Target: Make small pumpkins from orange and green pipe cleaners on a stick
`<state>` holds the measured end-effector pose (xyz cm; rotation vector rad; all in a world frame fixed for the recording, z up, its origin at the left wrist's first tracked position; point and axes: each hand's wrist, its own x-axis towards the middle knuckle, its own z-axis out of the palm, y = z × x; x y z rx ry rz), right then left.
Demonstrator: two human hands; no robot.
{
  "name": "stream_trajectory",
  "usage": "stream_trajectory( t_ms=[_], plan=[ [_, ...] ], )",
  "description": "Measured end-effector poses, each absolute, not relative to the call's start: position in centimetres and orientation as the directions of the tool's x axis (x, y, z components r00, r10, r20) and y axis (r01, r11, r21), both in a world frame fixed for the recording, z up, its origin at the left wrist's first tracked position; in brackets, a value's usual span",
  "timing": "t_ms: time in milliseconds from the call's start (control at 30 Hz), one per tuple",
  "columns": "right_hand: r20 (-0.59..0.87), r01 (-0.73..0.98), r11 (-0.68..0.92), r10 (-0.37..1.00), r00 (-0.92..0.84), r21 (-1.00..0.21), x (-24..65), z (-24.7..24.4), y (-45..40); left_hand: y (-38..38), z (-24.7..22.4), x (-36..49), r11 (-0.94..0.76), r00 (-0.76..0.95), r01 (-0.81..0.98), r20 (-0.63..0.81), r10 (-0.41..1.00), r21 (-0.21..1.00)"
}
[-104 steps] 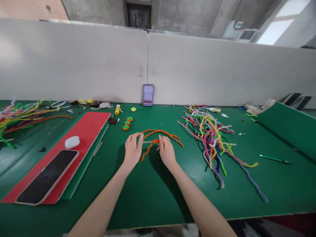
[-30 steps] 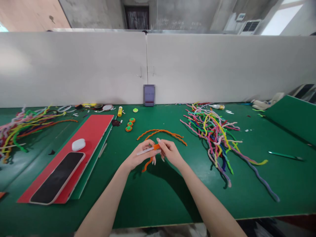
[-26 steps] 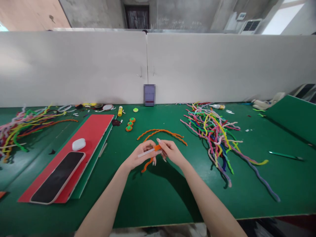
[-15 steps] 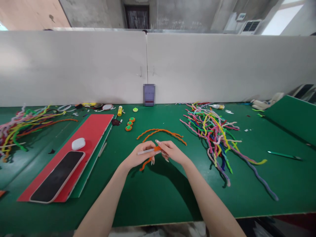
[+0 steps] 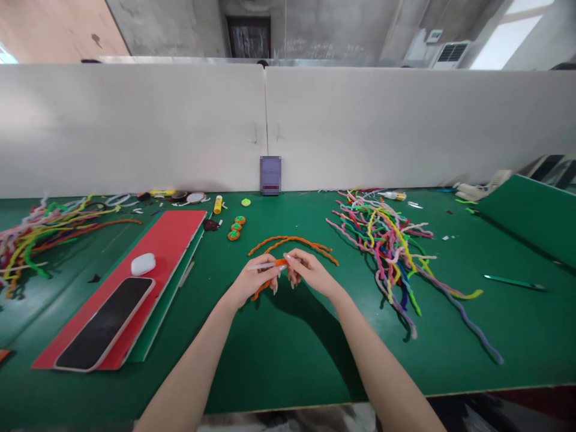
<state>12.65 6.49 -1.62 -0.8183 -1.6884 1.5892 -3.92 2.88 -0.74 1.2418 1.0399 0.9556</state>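
My left hand (image 5: 252, 281) is closed around a thin whitish stick (image 5: 259, 266) that lies nearly level. Fuzzy orange pipe cleaner (image 5: 281, 262) is wound around the stick's right end, and a loose length of it dangles below my left fingers. My right hand (image 5: 311, 271) pinches at the orange winding with thumb and fingers. Just beyond both hands, curved orange pipe cleaners (image 5: 290, 239) lie on the green table. Further left sit several small orange pumpkin-like coils with green tops (image 5: 235, 228), in a row.
A tangle of coloured pipe cleaners (image 5: 391, 246) lies right, another bundle (image 5: 40, 234) far left. A phone (image 5: 105, 324) and white earbud case (image 5: 143, 264) rest on a red folder (image 5: 175, 231). A glue stick (image 5: 218, 204) and a green pen-like tool (image 5: 515, 282) are also there.
The stick has shifted slightly left and up with my left hand. My right fingertips have moved slightly relative to the orange winding, which both hands still hold. The camera view has tilted a little.
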Motion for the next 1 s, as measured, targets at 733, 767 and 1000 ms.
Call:
stream_trajectory(
  t_ms=[733, 767, 1000],
  plan=[
    [0.065, 0.052, 0.102, 0.875, -0.480, -0.993, 12.19, -1.60, 6.13, 2.73, -0.31, -3.89, 0.098, 0.260, 0.064, -0.112, 0.959, 0.993],
    [0.050, 0.039, 0.079, 0.875, -0.482, -0.996, 12.17, -1.55, 6.09, 2.73, -0.33, -3.88, 0.096, 0.249, 0.079, -0.113, 0.962, 0.992],
    [-0.010, 0.056, 0.020, 0.870, -0.494, -0.998, 12.13, -1.84, 6.13, 2.65, -0.12, -3.88, 0.046, 0.260, 0.126, -0.078, 0.963, 0.991]
  ],
)
